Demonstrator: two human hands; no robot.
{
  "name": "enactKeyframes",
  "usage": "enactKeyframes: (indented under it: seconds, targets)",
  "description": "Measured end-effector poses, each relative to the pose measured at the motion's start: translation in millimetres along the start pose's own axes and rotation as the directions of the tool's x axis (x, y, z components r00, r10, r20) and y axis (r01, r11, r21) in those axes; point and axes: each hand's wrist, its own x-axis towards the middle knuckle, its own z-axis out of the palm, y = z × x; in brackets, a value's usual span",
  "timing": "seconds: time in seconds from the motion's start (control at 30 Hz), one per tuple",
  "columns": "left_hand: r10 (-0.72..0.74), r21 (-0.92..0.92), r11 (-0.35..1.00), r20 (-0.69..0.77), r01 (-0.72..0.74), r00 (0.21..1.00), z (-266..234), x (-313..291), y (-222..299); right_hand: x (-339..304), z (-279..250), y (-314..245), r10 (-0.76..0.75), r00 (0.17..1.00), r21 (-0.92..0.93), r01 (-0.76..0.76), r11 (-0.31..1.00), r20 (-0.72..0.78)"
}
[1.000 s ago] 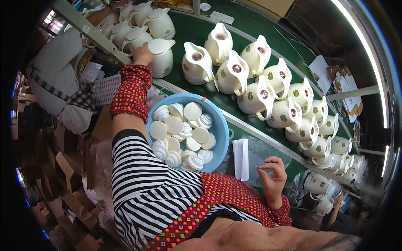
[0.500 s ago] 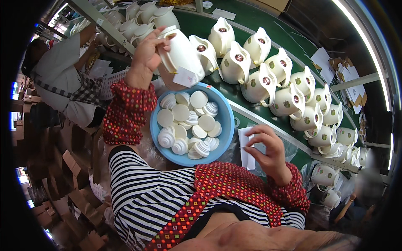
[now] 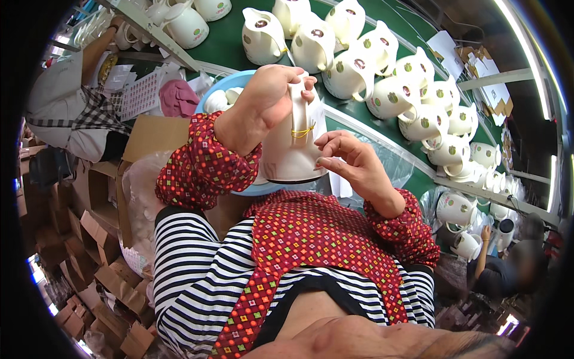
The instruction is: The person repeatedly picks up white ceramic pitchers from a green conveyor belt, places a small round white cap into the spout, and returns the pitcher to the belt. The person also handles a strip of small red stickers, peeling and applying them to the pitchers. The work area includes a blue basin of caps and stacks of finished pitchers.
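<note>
My left hand (image 3: 263, 102) grips a white jug (image 3: 287, 160) by its handle and top, holding it tilted before my chest. A yellow twist tie (image 3: 303, 130) is wound round the handle. Close to the jug's lower right side, my right hand (image 3: 354, 163) has thumb and fingertips drawn together; whatever they pinch is too small to make out. Beneath that hand lies a strip of white paper (image 3: 341, 185). Behind the jug and my left arm sits a light blue basin (image 3: 206, 96), largely hidden, with white round lids (image 3: 216, 102) showing in it.
Rows of white jugs (image 3: 391, 99) stand on the green conveyor (image 3: 224, 43), beyond a metal rail. More jugs (image 3: 457, 209) are at lower right, near another person (image 3: 508, 269). A co-worker (image 3: 60, 119) is at left. Open cartons (image 3: 155, 137) and a pink cloth (image 3: 177, 97) lie left.
The jug has come down and toward me in my left hand, over the basin, with its handle now facing me. My right hand has moved from the paper strip to the jug's side.
</note>
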Motion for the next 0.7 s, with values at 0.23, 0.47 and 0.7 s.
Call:
enactKeyframes:
  seconds: [0.23,0.47,0.7]
  targets:
    - [0.009,0.033,0.999,0.023,-0.009,1.0,10.6,-3.0,-17.6,-15.5,14.4,8.1,-0.119,0.99,-0.451,0.075,0.89,-0.07]
    - [0.01,0.009,1.0,-0.009,-0.01,1.0,17.3,-8.5,-16.7,-14.0,28.4,14.2,-0.213,0.968,-0.577,0.101,0.811,-0.13]
    - [0.056,-0.04,0.998,-0.032,-0.057,0.998,13.2,-17.1,-18.9,-8.5,38.4,34.5,-0.393,0.892,-0.7,0.136,0.701,-0.221]
